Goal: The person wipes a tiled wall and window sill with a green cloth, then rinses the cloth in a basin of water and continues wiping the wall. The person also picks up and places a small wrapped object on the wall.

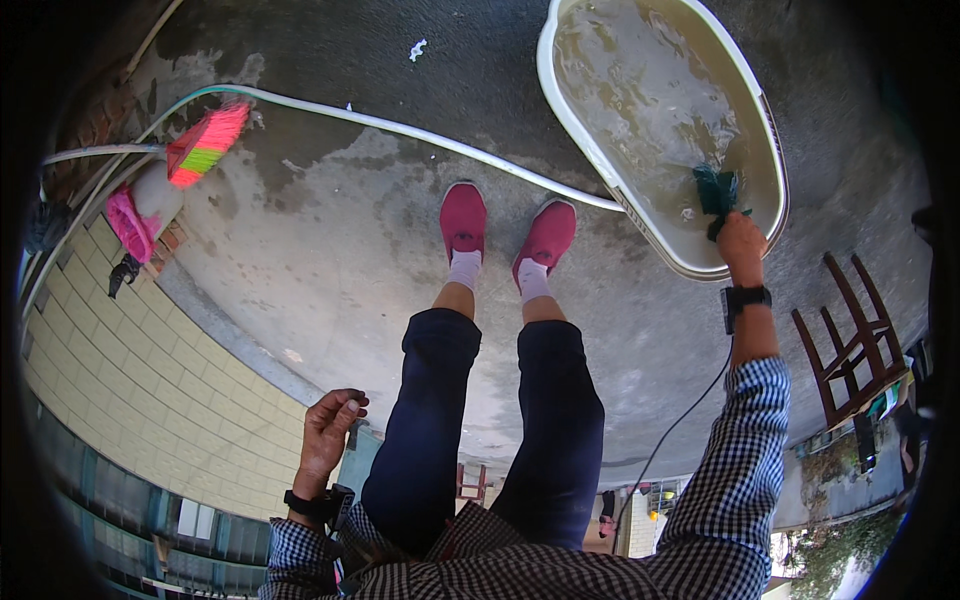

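My right hand grips a dark green cloth at the near end of a large oval basin. Part of the cloth hangs into cloudy, brownish water, which has foam or ripples on its surface. The basin's pale rim runs out of the picture at the top. Well apart from the basin, my left hand is raised beside my left leg. Its fingers are curled in towards the thumb, and nothing shows in them.
A pale hose crosses the partly wet concrete floor to the basin's side. At left lie a pink-and-yellow broom head and a pink plastic bag near a tiled wall. A wooden stool stands right. A thin cable trails from my right wrist.
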Tool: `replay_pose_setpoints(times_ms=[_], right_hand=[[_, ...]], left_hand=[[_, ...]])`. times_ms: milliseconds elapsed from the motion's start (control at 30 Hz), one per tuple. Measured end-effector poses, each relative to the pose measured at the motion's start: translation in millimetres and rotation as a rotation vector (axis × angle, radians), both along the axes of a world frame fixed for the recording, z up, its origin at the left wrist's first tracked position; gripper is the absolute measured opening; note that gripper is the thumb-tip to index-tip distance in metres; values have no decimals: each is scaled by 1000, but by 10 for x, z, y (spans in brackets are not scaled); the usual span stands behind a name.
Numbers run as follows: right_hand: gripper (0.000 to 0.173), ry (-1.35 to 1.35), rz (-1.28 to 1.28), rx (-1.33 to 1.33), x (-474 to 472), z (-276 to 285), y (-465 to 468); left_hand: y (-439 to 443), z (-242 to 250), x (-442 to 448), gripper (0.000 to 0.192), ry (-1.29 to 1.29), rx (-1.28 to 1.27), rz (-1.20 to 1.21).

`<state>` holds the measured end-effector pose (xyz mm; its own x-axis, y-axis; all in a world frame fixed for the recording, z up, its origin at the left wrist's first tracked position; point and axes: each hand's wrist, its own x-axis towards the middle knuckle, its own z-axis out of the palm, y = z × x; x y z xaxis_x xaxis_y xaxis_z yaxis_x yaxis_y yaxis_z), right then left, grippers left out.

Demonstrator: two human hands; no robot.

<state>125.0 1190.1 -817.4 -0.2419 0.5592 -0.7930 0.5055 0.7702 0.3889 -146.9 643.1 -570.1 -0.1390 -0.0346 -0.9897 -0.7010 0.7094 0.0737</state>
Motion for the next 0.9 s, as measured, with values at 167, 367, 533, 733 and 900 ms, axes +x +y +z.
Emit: replay_pose_setpoints(times_ms=[167, 367, 533, 733, 900], right_hand=[[21, 174, -84, 216, -195, -280, 156], [50, 311, -27, 74, -521, -252, 1], [27, 153, 81, 83, -628, -618, -251], [28, 606, -101, -55, -396, -795, -259], [39, 570, -465, 73, -385, -580, -80]], left_hand=[[-13, -4, -47, 23, 7, -16, -1], [-47, 19, -145, 23, 19, -29, -36], [-29, -29, -130, 23, -10, -18, -24], [-16, 20, -204, 23, -14, -29, -29], [0, -3, -317, 23, 20, -28, -70]])
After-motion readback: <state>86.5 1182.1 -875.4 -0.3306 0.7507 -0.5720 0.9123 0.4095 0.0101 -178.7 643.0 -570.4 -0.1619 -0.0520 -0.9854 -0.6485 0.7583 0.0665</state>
